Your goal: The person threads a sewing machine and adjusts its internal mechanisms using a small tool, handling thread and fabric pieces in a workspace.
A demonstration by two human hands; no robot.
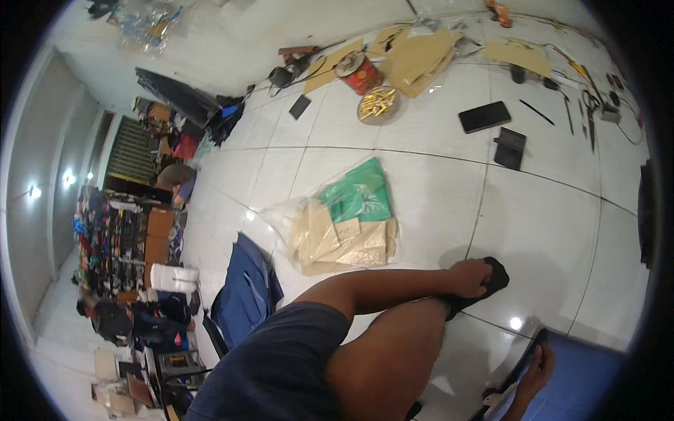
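My left hand [469,278] is closed over the black sock [496,278] on my foot, with its fingers curled against the fabric. Above my bent knee, my left arm reaches across to the right. At the lower right, my right hand [538,368] has its fingers bent around the dark edging of a blue fabric piece [579,382], which runs out of view. Left of my arm lies a clear plastic bag [281,219] holding beige flat packs [316,242] and a green pack [359,193].
A folded blue bag [246,291] lies at my left. Farther off stand a red tin [359,74] and a bowl of yellowish sticks [378,105]. A phone [484,117], black wallet [510,148] and scissors [590,105] lie at the right. Two people are in the left background.
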